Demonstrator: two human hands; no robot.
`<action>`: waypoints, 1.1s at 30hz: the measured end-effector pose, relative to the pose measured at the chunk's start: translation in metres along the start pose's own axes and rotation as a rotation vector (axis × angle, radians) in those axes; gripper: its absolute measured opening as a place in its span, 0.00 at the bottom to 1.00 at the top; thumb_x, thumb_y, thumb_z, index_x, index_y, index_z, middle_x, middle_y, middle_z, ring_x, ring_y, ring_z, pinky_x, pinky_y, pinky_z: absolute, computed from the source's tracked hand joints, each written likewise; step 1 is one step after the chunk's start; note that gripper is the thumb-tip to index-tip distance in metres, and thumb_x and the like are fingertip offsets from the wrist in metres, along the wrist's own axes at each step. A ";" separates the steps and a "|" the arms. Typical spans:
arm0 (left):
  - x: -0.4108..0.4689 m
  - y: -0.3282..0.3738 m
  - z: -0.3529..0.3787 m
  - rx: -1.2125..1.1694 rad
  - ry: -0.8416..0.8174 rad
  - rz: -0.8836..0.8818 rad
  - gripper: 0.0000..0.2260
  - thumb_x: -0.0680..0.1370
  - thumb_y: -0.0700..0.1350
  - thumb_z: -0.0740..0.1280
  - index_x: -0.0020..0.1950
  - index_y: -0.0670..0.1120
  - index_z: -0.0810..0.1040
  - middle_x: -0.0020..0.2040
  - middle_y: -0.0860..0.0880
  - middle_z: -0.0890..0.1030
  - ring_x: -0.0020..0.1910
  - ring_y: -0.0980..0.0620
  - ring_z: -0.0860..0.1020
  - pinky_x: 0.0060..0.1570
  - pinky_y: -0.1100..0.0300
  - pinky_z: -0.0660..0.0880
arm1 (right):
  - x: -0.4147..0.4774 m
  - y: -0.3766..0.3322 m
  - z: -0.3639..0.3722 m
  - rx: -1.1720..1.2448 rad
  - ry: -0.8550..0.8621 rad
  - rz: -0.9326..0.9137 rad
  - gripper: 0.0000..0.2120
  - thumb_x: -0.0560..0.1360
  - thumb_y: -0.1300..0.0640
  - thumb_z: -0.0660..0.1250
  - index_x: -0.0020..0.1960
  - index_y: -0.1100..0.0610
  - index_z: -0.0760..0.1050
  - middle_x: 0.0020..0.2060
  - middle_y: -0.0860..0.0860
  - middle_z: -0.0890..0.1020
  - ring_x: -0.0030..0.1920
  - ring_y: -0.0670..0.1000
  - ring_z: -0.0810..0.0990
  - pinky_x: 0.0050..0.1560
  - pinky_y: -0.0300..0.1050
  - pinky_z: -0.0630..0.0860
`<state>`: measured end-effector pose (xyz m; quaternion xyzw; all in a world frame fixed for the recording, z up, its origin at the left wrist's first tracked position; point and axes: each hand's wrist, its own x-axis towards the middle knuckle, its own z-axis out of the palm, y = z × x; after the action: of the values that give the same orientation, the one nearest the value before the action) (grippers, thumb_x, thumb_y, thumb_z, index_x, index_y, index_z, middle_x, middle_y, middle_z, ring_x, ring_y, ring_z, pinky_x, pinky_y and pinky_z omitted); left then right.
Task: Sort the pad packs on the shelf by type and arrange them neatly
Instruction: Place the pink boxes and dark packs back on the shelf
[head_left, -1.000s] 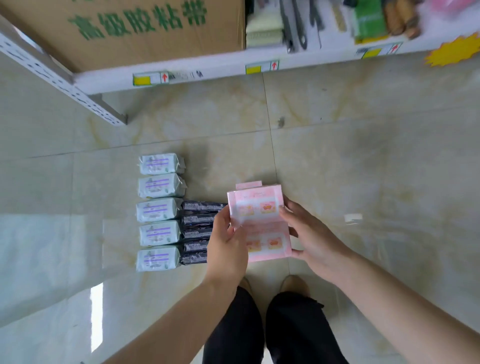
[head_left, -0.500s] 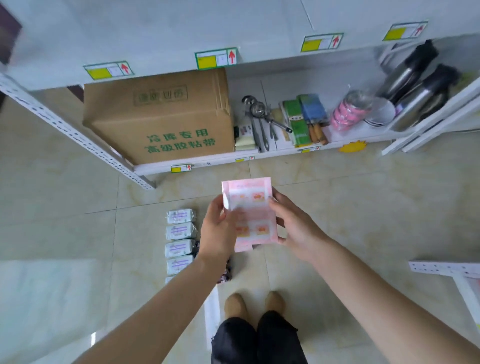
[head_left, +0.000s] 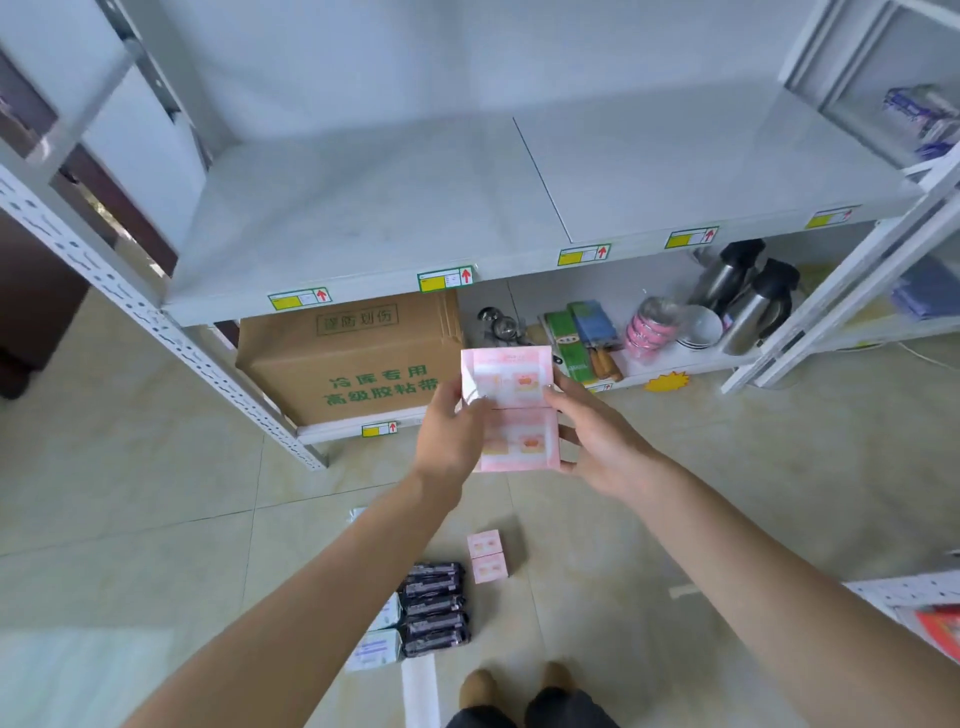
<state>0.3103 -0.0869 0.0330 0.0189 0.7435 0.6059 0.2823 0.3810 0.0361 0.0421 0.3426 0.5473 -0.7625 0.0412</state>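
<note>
Both hands hold a pair of pink pad packs (head_left: 517, 410), stacked end to end, up in front of the shelf unit. My left hand (head_left: 452, 431) grips their left edge and my right hand (head_left: 597, 441) their right edge. Above them is a wide bare white shelf (head_left: 415, 208). On the floor below lie two small pink packs (head_left: 487, 557), a row of black packs (head_left: 434, 608) and white-and-purple packs (head_left: 375, 647), the last partly hidden by my left forearm.
The bottom shelf holds a brown cardboard box (head_left: 353, 358), metal scoops, green and blue packets, pink bowls (head_left: 649, 325) and two steel flasks (head_left: 748, 296). A perforated white upright (head_left: 171, 338) stands left. Another rack (head_left: 883, 208) stands right. My shoes (head_left: 514, 686) are on the tiled floor.
My view has tilted up from the floor to the shelf. Both hands have lifted the pink packs from above the floor rows to bottom-shelf height.
</note>
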 end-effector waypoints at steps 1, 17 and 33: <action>0.000 0.005 0.000 0.002 -0.002 0.000 0.09 0.78 0.41 0.61 0.57 0.46 0.72 0.41 0.49 0.75 0.34 0.54 0.73 0.32 0.63 0.69 | -0.001 -0.004 0.000 -0.002 0.007 -0.004 0.10 0.78 0.52 0.60 0.56 0.39 0.73 0.47 0.41 0.79 0.46 0.43 0.77 0.46 0.46 0.73; 0.061 0.065 0.065 0.026 0.051 0.038 0.12 0.77 0.38 0.59 0.57 0.50 0.73 0.48 0.51 0.79 0.44 0.52 0.78 0.34 0.65 0.69 | 0.068 -0.074 -0.069 -0.018 -0.053 -0.033 0.10 0.77 0.56 0.60 0.47 0.42 0.76 0.44 0.45 0.78 0.45 0.48 0.76 0.48 0.49 0.72; 0.228 0.130 0.105 -0.157 0.128 -0.178 0.13 0.78 0.34 0.55 0.59 0.44 0.73 0.42 0.48 0.77 0.39 0.49 0.76 0.48 0.52 0.74 | 0.233 -0.173 -0.105 -0.128 -0.217 0.121 0.05 0.76 0.50 0.60 0.49 0.48 0.75 0.47 0.51 0.79 0.50 0.55 0.78 0.60 0.59 0.70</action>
<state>0.1250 0.1257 0.0497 -0.1079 0.7091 0.6346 0.2876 0.1777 0.2679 0.0320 0.2871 0.5656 -0.7547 0.1678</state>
